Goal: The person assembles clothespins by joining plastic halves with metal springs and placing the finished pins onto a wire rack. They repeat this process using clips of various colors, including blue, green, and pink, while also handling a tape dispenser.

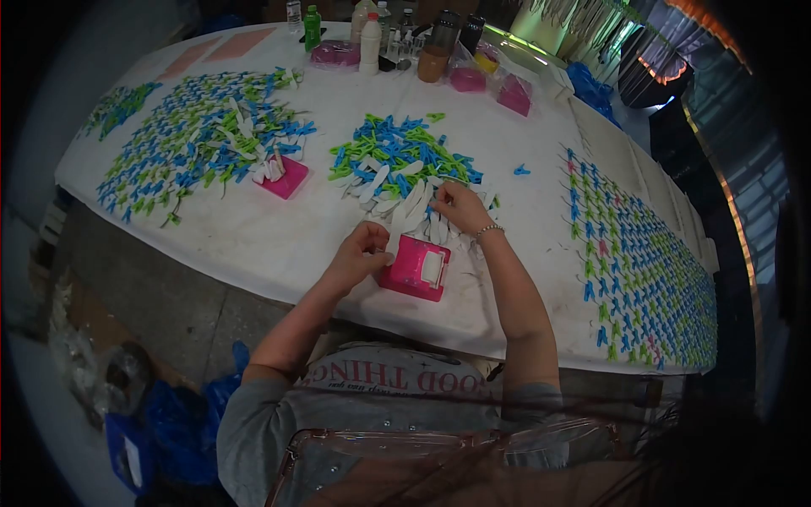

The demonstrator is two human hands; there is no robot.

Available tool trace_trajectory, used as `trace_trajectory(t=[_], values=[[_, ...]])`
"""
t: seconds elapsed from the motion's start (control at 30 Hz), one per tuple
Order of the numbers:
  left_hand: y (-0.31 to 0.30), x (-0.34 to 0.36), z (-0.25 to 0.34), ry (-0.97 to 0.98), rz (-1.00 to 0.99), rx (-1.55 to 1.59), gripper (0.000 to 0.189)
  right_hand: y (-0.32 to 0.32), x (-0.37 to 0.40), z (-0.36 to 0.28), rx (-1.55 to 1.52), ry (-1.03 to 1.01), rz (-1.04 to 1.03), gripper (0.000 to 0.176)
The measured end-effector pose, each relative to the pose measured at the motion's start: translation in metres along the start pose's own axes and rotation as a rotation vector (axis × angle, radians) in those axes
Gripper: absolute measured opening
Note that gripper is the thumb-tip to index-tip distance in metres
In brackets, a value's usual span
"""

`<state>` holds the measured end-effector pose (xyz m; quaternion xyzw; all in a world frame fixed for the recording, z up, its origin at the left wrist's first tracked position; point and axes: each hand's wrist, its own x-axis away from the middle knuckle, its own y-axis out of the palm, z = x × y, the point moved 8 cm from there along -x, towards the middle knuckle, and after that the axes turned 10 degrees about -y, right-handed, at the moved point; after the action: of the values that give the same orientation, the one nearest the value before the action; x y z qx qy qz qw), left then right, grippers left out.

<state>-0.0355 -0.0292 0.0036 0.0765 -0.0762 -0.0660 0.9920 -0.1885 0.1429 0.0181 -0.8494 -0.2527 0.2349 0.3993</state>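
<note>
My left hand (363, 253) is closed in a pinch beside the pink tape dispenser-like box (411, 275). A white flat strip (395, 230) stands up at its fingertips. The box has a white roll or pad (433, 267) set in its top. My right hand (460, 209) has its fingers bent together at the edge of the pile, and what they grip, if anything, is too small to make out. White oblong pieces (414, 207) lie between the hands. Behind them is a heap of blue and green plastic clips (405, 145).
At left, more clips (190, 114) spread in rows, beside a second pink box (285, 179). Rows of clips (629, 262) cover the right side. Bottles (370, 44) and pink packages (467, 80) stand at the back. Blue bags (182, 422) sit on the floor.
</note>
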Motion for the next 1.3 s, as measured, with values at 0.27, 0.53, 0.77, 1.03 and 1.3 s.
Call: trace_trajectory(t=[0.27, 0.53, 0.77, 1.03, 1.3], values=[[0.003, -0.006, -0.006, -0.025, -0.042, 0.141, 0.034, -0.03, 0.025, 0.014, -0.107, 0.006, 0.281, 0.015], [0.017, -0.005, 0.003, 0.007, -0.095, 0.24, 0.035, -0.022, 0.09, -0.058, -1.195, 0.103, 0.493, 0.03], [0.034, 0.004, 0.024, 0.153, -0.126, 0.07, 0.035, -0.003, 0.129, -0.079, -1.369, 0.042, 0.5, 0.027], [0.047, 0.007, 0.025, 0.154, -0.225, 0.073, 0.037, 0.005, 0.134, -0.084, -1.296, 0.057, 0.461, 0.024], [0.051, 0.008, 0.023, 0.155, -0.242, 0.043, 0.039, 0.012, 0.136, -0.087, -1.403, 0.121, 0.436, 0.02]])
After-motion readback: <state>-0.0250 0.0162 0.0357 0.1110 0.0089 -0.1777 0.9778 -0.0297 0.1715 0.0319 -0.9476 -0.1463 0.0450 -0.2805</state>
